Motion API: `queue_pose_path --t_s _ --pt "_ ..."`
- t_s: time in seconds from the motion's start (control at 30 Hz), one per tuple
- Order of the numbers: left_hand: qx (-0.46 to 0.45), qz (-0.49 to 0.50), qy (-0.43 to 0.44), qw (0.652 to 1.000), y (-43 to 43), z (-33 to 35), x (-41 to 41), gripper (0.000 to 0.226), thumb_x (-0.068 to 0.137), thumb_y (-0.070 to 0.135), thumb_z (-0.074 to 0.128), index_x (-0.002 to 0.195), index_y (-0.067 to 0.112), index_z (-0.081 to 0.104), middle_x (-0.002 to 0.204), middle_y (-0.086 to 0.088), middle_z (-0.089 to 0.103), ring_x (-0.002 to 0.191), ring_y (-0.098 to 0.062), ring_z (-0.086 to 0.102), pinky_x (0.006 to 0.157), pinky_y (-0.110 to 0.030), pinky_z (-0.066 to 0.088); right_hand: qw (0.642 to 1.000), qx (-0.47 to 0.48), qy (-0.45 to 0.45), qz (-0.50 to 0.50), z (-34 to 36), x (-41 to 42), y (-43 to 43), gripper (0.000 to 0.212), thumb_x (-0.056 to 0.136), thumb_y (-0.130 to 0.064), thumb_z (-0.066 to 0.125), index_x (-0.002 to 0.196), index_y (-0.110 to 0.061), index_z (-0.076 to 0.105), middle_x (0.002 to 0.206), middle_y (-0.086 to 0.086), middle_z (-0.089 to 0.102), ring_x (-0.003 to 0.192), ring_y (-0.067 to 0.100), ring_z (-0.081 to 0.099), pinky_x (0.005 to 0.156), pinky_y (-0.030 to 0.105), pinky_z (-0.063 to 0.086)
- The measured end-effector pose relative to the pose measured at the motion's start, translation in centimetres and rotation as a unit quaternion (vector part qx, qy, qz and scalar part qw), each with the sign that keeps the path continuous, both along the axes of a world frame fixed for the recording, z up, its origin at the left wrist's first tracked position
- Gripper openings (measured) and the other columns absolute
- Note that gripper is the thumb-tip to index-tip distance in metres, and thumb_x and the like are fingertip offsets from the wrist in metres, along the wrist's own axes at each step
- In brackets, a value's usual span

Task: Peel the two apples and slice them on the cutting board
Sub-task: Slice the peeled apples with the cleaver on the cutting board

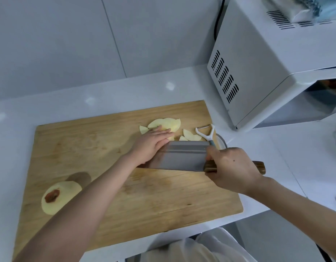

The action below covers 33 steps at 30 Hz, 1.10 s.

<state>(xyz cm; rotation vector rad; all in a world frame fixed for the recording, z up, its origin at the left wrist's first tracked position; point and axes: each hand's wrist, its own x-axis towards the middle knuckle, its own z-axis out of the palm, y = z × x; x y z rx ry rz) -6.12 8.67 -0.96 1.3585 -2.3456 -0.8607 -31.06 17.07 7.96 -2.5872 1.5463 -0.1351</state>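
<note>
Slicing step in hand. The cutting board (163, 195) lies on the white desk (267, 157). The left hand (151, 142) lies flat, fingers straight and together, pressing down on the apple slices (169, 124) fanned at the far side of the board. The right hand (233, 169) is wrapped round the wooden handle of the cleaver (180, 157), whose broad blade stands just beside the left fingers. The peeled apple (59, 197) sits whole at the near left corner of the board, well apart from the blade. The peeler (207, 134) lies at the far right edge, near the microwave (257, 63). Judgement: one apple is cut and the other is peeled but uncut. The next move calls for clearing the slices aside and bringing the whole apple under the blade, fingertips kept back from the edge.
</note>
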Motion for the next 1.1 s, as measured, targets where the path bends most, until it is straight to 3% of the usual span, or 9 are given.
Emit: queue_pose_path --t_s 0.13,0.23,0.33,0.43,0.57,0.73,0.93,1.0,1.1 --pt "0.088 0.050 0.014 0.995 -0.5 0.2 0.7 0.037 0.097 0.022 0.052 0.134 0.026 0.053 0.143 0.005 0.046 0.140 -0.009 0.029 0.106 -0.015 0.025 0.988 0.127 -0.015 -0.086 3.0 -1.6 -1.0 0.025 0.065 -0.025 0.075 0.076 -0.023 0.052 0.057 -0.007 0.058 0.052 0.016 0.046 0.048 0.021 0.032" --pt "0.177 0.115 0.130 0.969 -0.4 1.6 1.1 0.041 0.092 0.022 0.060 0.133 0.021 0.054 0.137 0.006 0.051 0.127 -0.005 0.046 0.098 -0.007 0.034 0.942 0.270 -0.129 -0.150 5.0 -3.3 -2.1 0.031 0.064 -0.018 0.079 0.067 -0.024 0.049 0.055 -0.003 0.060 0.052 0.012 0.046 0.054 0.027 0.038" --pt "0.177 0.259 0.231 0.921 -0.2 2.3 2.3 0.025 0.092 0.025 0.060 0.116 0.028 0.064 0.122 0.009 0.062 0.115 -0.007 0.056 0.099 -0.022 0.043 0.871 0.371 -0.268 -0.180 5.7 -3.8 -2.7 0.027 0.070 -0.001 0.074 0.073 -0.007 0.048 0.053 0.009 0.057 0.045 0.019 0.040 0.051 0.030 0.035" --pt "0.086 0.408 0.196 0.887 0.3 2.2 5.6 0.018 0.092 0.022 0.061 0.107 0.015 0.070 0.110 -0.003 0.069 0.105 -0.019 0.062 0.092 -0.028 0.045 0.835 0.399 -0.332 -0.181 5.1 -2.4 -2.9 0.020 0.077 -0.002 0.069 0.080 -0.004 0.050 0.051 0.013 0.052 0.045 0.021 0.037 0.050 0.033 0.032" --pt "0.025 0.505 0.086 0.859 4.0 2.7 11.6 0.009 0.089 0.022 0.063 0.094 0.018 0.070 0.094 -0.001 0.068 0.091 -0.024 0.064 0.083 -0.035 0.048 0.856 0.373 -0.324 -0.153 3.5 1.8 -3.5 0.014 0.087 -0.018 0.065 0.078 -0.016 0.053 0.049 0.006 0.052 0.040 0.020 0.042 0.054 0.036 0.040" --pt "0.000 0.659 -0.012 0.752 11.6 4.7 16.6 0.023 0.085 0.024 0.064 0.104 0.013 0.069 0.104 -0.009 0.065 0.097 -0.028 0.061 0.083 -0.034 0.044 0.892 0.351 -0.274 -0.073 2.0 9.1 -3.2 0.020 0.091 -0.031 0.058 0.078 -0.017 0.053 0.041 -0.003 0.050 0.035 0.018 0.048 0.046 0.031 0.043" --pt "0.059 0.760 0.092 0.641 17.8 4.8 18.2 0.020 0.089 0.024 0.058 0.101 0.009 0.060 0.097 -0.004 0.064 0.095 -0.026 0.061 0.083 -0.035 0.047 0.892 0.388 -0.231 0.018 1.2 15.2 -1.8 0.017 0.096 -0.025 0.051 0.086 -0.012 0.058 0.050 -0.003 0.048 0.032 0.007 0.046 0.039 0.029 0.043" --pt "0.127 0.766 0.185 0.603 18.4 4.5 18.5 0.027 0.090 0.031 0.060 0.104 0.009 0.056 0.090 -0.003 0.061 0.088 -0.026 0.062 0.085 -0.041 0.052 0.893 0.392 -0.216 0.043 1.1 16.4 -1.4 0.019 0.095 -0.025 0.052 0.090 -0.008 0.059 0.052 -0.002 0.048 0.032 0.004 0.045 0.037 0.024 0.039" --pt "0.251 0.709 0.354 0.556 18.5 4.3 18.1 0.035 0.088 0.031 0.067 0.109 0.003 0.058 0.101 -0.012 0.062 0.096 -0.028 0.064 0.083 -0.038 0.055 0.899 0.385 -0.199 0.068 1.0 17.6 -1.0 0.021 0.094 -0.026 0.054 0.087 -0.006 0.059 0.053 -0.002 0.050 0.033 0.004 0.046 0.038 0.026 0.040"
